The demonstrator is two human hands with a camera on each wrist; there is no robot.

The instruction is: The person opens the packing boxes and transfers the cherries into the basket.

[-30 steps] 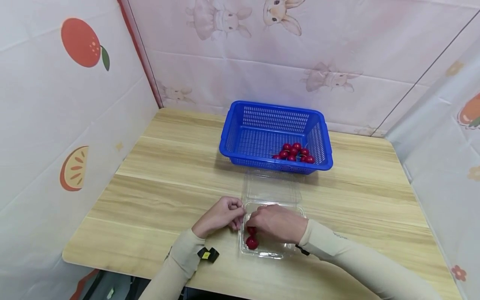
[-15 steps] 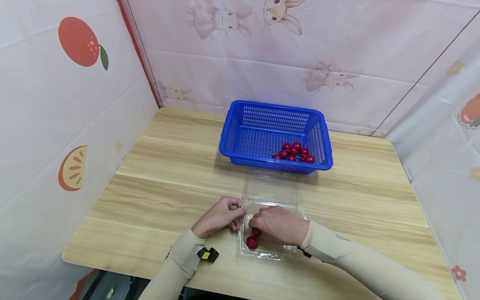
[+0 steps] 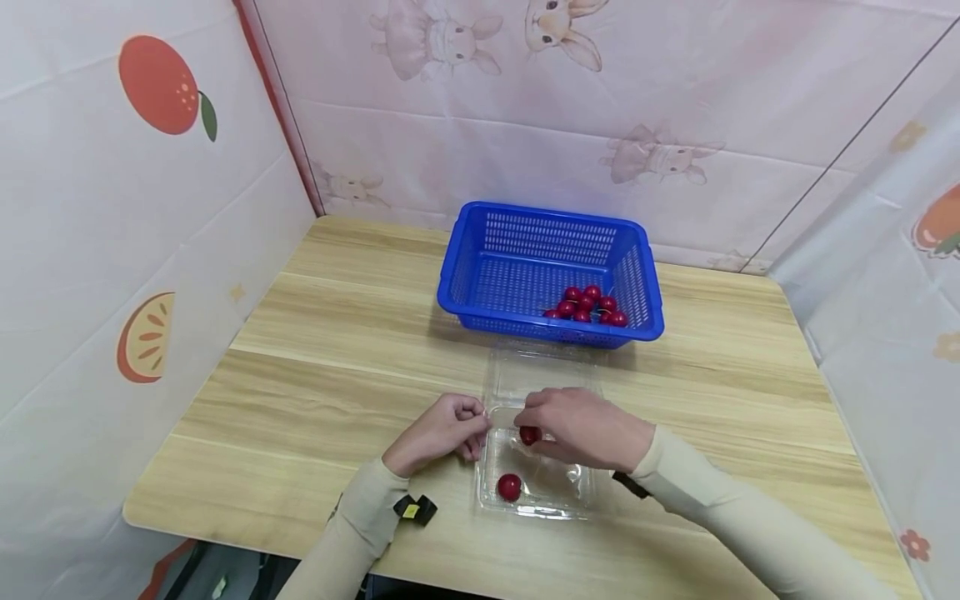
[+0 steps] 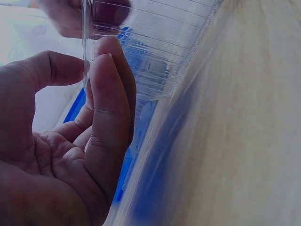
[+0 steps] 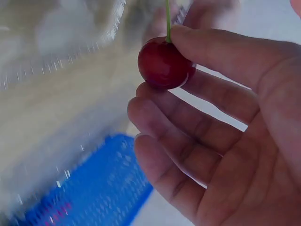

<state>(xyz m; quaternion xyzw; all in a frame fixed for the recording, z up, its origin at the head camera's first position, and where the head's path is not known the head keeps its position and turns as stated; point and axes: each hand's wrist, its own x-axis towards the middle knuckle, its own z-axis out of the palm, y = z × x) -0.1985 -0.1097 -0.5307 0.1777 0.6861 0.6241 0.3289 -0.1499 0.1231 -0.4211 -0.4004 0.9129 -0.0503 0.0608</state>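
Note:
Above the open clear plastic box (image 3: 543, 496), my right hand (image 3: 581, 427) pinches a dark red cherry (image 5: 164, 63) between thumb and fingers. A green stem (image 5: 168, 19) rises from that cherry in the right wrist view. Another cherry (image 3: 509, 487) lies in the box's near left corner. At the box's left rim, my left hand (image 3: 442, 432) pinches the thin plastic edge (image 4: 86, 61) between thumb and fingertips. The box's clear lid (image 3: 543, 371) lies folded back toward the blue basket.
Behind the box stands a blue perforated basket (image 3: 480, 312), with several cherries (image 3: 587, 304) heaped in its near right corner. The wooden table (image 3: 315, 392) reaches back to a printed fabric wall (image 3: 517, 158).
My right hand has lifted a cherry from the box's left side and moved slightly right and back. The other cherry has shifted slightly right. My left hand stays at the rim.

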